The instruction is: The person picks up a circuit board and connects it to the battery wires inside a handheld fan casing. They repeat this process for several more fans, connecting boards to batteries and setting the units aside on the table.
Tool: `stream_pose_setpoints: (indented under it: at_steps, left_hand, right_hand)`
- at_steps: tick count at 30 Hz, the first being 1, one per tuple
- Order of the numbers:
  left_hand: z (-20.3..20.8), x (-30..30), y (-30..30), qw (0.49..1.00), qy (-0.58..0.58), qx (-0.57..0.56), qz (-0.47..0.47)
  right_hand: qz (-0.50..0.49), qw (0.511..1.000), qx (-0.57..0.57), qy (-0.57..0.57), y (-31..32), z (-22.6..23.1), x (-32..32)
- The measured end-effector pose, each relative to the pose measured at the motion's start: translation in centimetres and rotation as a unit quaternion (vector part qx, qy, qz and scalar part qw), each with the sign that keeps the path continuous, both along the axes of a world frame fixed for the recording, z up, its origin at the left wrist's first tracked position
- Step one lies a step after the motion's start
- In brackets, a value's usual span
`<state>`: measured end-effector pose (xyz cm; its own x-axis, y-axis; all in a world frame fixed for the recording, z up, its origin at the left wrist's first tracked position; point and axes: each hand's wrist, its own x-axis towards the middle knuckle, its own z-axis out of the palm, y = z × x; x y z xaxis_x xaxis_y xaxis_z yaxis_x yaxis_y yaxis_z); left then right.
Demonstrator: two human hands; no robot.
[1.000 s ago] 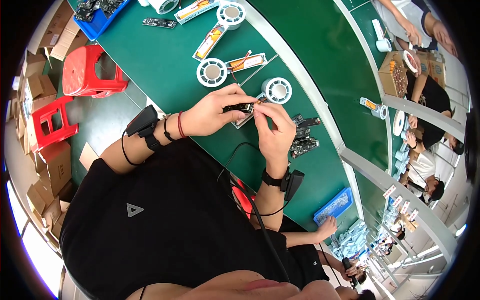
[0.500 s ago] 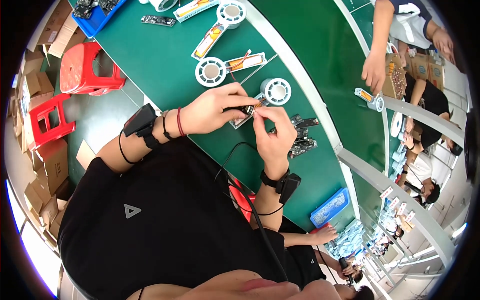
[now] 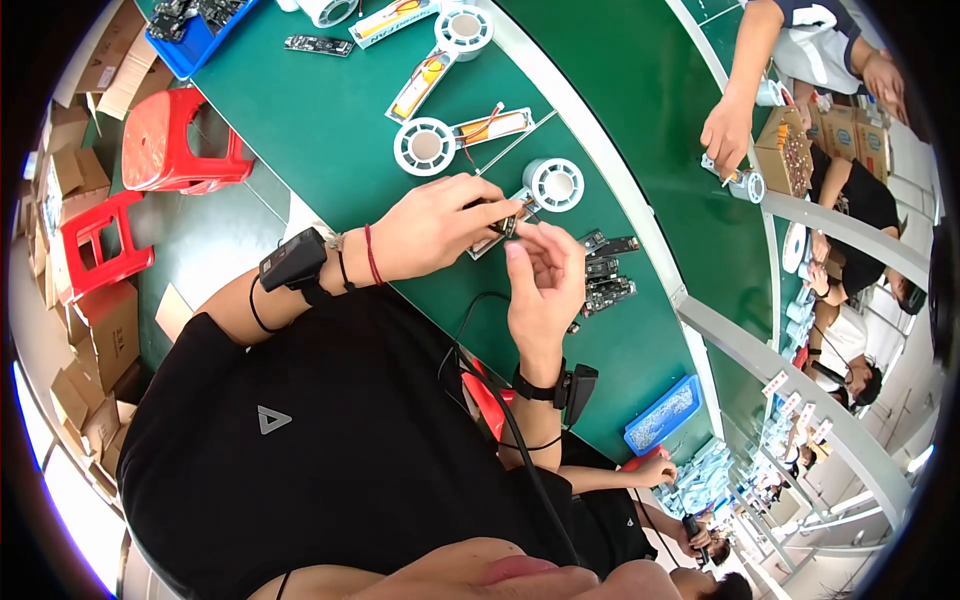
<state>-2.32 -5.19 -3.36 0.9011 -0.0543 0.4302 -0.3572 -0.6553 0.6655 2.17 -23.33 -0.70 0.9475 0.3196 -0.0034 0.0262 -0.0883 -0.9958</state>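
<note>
My left hand point(image 3: 440, 225) is closed on a small dark circuit board point(image 3: 508, 227), gripped between thumb and fingers. Close beside the board is my right hand point(image 3: 545, 280), its fingers loosely curled and its thumb apart from them; I see nothing held in it. Just beyond both hands lies a pale handheld fan housing with a round vented head point(image 3: 555, 185); its handle is partly hidden by my left fingers. Right of my right hand, several dark circuit boards point(image 3: 608, 285) lie in a loose pile on the green table point(image 3: 330, 130).
More fan housings point(image 3: 424, 147) with yellow batteries lie farther up the table. A single board point(image 3: 317, 45) and a blue bin point(image 3: 190, 50) of boards sit at far left. A blue tray point(image 3: 662, 415) is at right. Red stools point(image 3: 165, 140) stand left. A co-worker's hand point(image 3: 728, 130) works across the divider.
My right thumb and fingers have parted from their pinch at the board, and the right hand has lowered slightly. My left hand still holds the board. The co-worker's hand moved onto a fan housing.
</note>
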Motion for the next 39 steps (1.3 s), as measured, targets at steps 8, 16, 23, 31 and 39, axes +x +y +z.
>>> stream_pose_setpoints:
  at_steps: [8, 16, 23, 31, 39]
  left_hand:
    - [0.3, 0.6, -0.3, 0.954, 0.144, -0.26, -0.021]
    - [0.3, 0.3, -0.3, 0.958, 0.142, -0.243, -0.049]
    - [0.1, 1.1, 1.2, 0.97, 0.117, -0.184, -0.106]
    - [-0.9, 1.1, 1.0, 0.975, 0.104, -0.161, -0.114]
    - [0.6, 2.9, 1.2, 0.968, 0.131, -0.144, -0.161]
  right_hand:
    - [-0.06, 0.989, -0.059, 0.122, -1.1, -2.1, 2.0]
    - [0.015, 0.999, -0.038, 0.02, -0.8, -1.3, 2.0]
    - [0.002, 0.996, 0.001, 0.094, -0.7, -1.6, 2.1]
    - [0.06, 0.991, 0.035, 0.117, -1.8, -2.5, 1.7]
    - [0.048, 0.995, 0.023, 0.085, -1.9, -1.6, 2.5]
